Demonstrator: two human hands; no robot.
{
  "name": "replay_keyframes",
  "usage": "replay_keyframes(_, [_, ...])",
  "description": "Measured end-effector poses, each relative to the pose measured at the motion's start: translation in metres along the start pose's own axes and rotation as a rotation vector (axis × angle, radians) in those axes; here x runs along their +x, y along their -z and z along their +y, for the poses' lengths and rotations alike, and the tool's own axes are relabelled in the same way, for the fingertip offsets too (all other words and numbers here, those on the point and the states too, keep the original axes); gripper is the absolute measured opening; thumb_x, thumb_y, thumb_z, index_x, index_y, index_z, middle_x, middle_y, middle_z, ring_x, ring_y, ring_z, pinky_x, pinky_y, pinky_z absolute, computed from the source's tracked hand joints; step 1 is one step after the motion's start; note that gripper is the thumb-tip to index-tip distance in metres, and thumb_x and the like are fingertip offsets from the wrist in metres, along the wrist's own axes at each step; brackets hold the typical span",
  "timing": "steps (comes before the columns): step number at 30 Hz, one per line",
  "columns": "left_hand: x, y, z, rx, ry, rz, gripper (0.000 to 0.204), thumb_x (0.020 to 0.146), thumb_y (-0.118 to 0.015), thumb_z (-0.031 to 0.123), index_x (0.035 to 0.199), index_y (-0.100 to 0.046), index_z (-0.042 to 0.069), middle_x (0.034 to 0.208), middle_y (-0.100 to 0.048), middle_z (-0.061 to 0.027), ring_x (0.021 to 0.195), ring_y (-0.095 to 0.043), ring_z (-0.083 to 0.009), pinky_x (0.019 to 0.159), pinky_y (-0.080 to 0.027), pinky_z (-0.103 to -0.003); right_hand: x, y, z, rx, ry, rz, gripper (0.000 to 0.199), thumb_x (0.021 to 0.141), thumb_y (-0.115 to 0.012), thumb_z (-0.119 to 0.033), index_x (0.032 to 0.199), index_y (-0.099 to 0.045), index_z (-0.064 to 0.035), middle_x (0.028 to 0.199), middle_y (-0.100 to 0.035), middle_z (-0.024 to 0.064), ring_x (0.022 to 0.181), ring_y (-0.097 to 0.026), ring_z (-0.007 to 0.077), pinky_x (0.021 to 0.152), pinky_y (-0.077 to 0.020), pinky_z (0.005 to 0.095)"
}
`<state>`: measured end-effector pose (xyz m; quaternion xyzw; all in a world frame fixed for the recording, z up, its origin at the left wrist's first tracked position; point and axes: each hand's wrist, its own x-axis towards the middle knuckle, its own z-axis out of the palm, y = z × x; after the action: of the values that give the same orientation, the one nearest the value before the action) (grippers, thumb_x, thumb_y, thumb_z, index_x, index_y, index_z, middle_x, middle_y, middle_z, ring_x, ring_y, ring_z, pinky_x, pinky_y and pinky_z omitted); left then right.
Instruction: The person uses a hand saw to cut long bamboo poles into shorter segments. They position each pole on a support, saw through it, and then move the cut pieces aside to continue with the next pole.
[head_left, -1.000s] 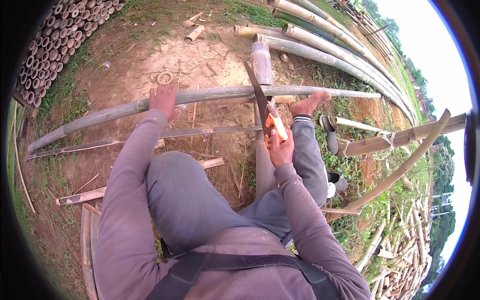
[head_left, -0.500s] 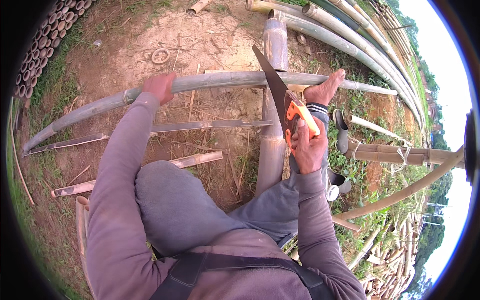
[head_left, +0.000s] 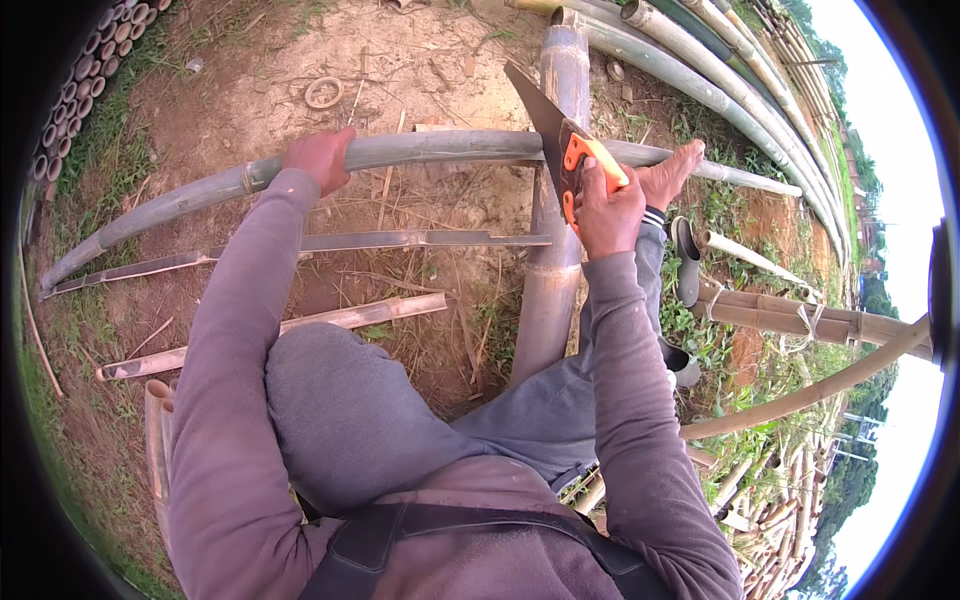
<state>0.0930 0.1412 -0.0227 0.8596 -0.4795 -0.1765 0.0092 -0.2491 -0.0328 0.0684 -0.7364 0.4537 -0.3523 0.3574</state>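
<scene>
My left hand is wrapped round a long grey-green bamboo pole that lies crosswise in front of me. Closed on the orange handle of a hand saw, my right hand is beside the pole's right part. The dark blade slants across the pole and points up and left. Under the pole runs a thick upright-lying bamboo post, which crosses it near the saw. My bare foot presses on the pole just right of the saw.
A split bamboo strip and a shorter split piece lie nearer me. Long bamboo poles are stacked at the far right, cut bamboo rings at the far left. A grey clog and lashed bamboo are on my right.
My right hand has moved up and away from me with the saw, so its handle now sits closer to the pole. My left hand keeps its hold on the pole.
</scene>
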Motion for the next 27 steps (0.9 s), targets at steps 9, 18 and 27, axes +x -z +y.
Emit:
replay_keyframes(9, [0.003,-0.001,-0.002,-0.003,-0.024,-0.034,0.033,0.089,-0.073,0.011,0.120,-0.062,0.016,0.116,-0.074,-0.0106,0.112,-0.071,-0.0336,0.101,-0.055,-0.048,-0.212,0.121,0.004,0.185,-0.072,0.113,0.023,0.107,-0.067,-0.017,0.120,-0.060,0.0014,0.081,-0.063,0.0011,0.061,-0.058,0.0050,0.054,-0.0478,0.0203])
replay_keyframes(18, [-0.006,0.009,0.005,-0.029,0.020,-0.022,0.037,0.088,-0.074,0.013,0.122,-0.063,0.016,0.117,-0.073,-0.0110,0.115,-0.070,-0.0342,0.101,-0.055,-0.049,-0.003,-0.015,0.032,-0.004,0.118,0.102,0.022,0.105,-0.072,-0.019,0.109,-0.064,0.0006,0.074,-0.062,-0.0017,0.059,-0.056,0.0046,0.051,-0.0470,0.0248])
replay_keyframes(27, [0.001,0.002,0.000,-0.001,-0.018,-0.027,0.036,0.089,-0.073,0.013,0.123,-0.063,0.017,0.119,-0.072,-0.0116,0.115,-0.070,-0.0340,0.103,-0.054,-0.048,-0.223,0.117,0.025,0.198,-0.077,0.083,0.034,0.105,-0.070,-0.021,0.125,-0.057,0.0033,0.083,-0.066,0.0047,0.061,-0.060,0.0069,0.054,-0.0495,0.0227])
